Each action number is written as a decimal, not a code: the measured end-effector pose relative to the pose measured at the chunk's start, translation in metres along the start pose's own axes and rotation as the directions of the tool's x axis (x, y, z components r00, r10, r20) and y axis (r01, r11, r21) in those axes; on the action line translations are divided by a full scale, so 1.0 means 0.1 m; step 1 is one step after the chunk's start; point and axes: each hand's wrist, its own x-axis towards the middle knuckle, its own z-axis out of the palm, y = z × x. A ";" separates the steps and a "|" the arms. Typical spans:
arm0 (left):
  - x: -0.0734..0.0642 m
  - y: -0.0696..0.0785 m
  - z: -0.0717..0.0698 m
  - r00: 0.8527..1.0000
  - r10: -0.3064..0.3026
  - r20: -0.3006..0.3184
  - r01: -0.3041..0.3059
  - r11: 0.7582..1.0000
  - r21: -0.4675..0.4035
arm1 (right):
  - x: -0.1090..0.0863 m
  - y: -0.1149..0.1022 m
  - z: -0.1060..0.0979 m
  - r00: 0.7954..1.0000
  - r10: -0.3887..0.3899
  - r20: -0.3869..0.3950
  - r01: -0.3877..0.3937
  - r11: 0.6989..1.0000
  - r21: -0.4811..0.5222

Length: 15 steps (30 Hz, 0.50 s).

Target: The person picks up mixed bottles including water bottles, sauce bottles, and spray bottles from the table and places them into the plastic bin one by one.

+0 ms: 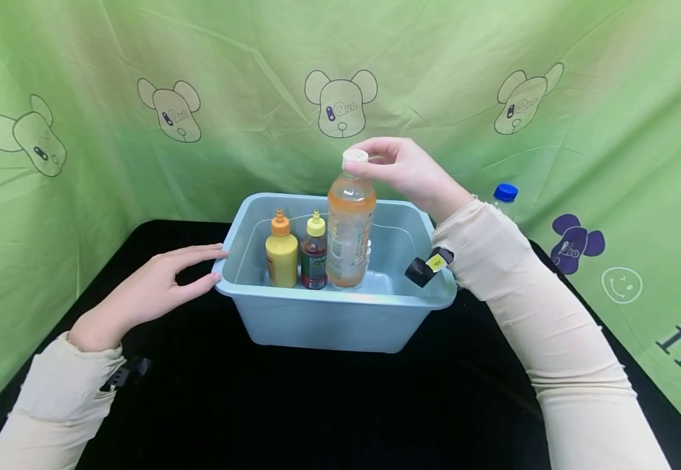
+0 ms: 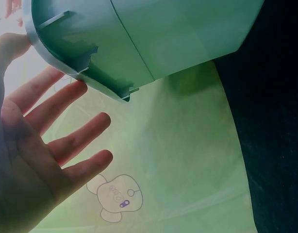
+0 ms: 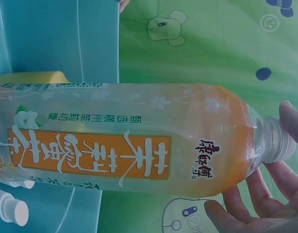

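My right hand (image 1: 401, 168) pinches a tall drink bottle (image 1: 350, 238) by its white cap, holding it upright over the light blue tub (image 1: 328, 320). In the right wrist view the bottle (image 3: 139, 138) shows an orange and clear label with Chinese characters. My left hand (image 1: 152, 290) touches the tub's left rim with thumb and fingertips, its fingers spread and fairly straight in the left wrist view. Inside the tub stand a yellow squeeze bottle (image 1: 282, 258) with an orange nozzle and a dark red bottle (image 1: 315, 258) with a yellow cap.
Small white bottles (image 3: 14, 208) sit in the tub, mostly hidden behind the drink bottle in the head view. A bottle with a blue cap (image 1: 505, 192) is behind my right forearm. Black cloth (image 1: 316, 411) covers the table; a green printed curtain (image 1: 246, 117) hangs around it.
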 end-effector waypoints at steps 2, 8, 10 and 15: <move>0.00 0.00 0.00 1.000 -0.002 0.002 0.002 1.000 -0.001 | 0.02 0.02 0.02 1.000 -0.003 0.006 0.003 1.000 0.006; 0.00 0.00 0.00 1.000 -0.001 0.003 0.001 1.000 -0.002 | 0.07 0.05 0.07 1.000 -0.016 0.026 0.015 1.000 0.019; 0.00 0.00 0.00 1.000 -0.002 0.004 0.002 1.000 -0.004 | 0.08 0.05 0.09 0.999 -0.024 0.035 0.023 0.999 0.022; 0.00 0.00 0.00 1.000 -0.007 0.008 0.007 1.000 -0.007 | 0.11 0.05 0.15 0.998 -0.033 0.053 0.032 0.999 0.025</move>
